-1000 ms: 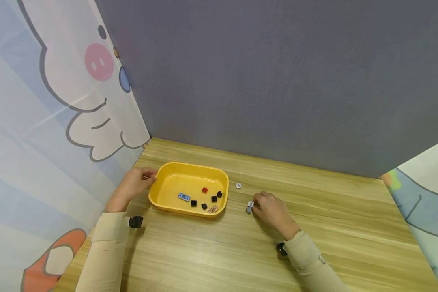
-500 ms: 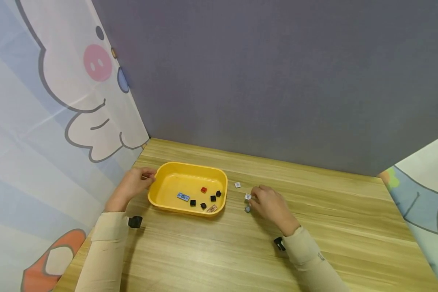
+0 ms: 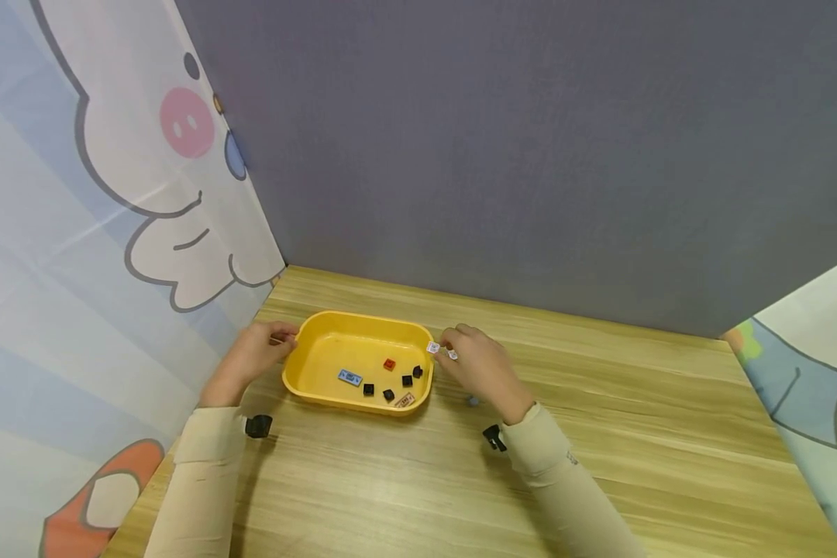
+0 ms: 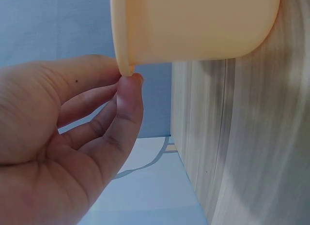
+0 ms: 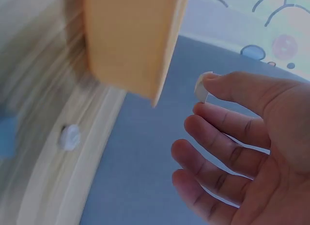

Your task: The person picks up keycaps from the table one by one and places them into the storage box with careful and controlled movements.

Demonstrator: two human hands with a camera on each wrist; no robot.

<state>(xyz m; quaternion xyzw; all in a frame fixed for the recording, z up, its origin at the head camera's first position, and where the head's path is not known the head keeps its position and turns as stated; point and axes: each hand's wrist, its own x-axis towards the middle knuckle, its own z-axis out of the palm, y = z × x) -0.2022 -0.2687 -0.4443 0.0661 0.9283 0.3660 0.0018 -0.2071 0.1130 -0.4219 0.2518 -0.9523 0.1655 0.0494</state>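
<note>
At the left end of the yellow tray (image 3: 328, 397), my left hand (image 3: 254, 353) pinches the rim between thumb and fingers; the left wrist view shows this grip on the tray's rim (image 4: 123, 36) up close. My right hand (image 3: 484, 368) pinches a small white square tile (image 3: 433, 347) with a printed mark, held just beside the tray's right edge. In the right wrist view this white tile (image 5: 202, 88) sits between thumb and index finger, off the table. A second white tile (image 3: 452, 355) lies on the table, partly behind the right hand's fingers.
Inside the tray are a blue printed tile (image 3: 350, 377), a red piece (image 3: 389, 364), several black pieces (image 3: 368, 390) and a tan printed tile (image 3: 404, 401). A small grey piece (image 3: 473, 401) lies on the wooden table (image 3: 363, 480) below the right hand. A grey panel (image 3: 495, 155) stands behind.
My right hand has lifted the white tile from near the grey piece and carried it left and away from me, up to the tray's right rim. The left hand keeps its place.
</note>
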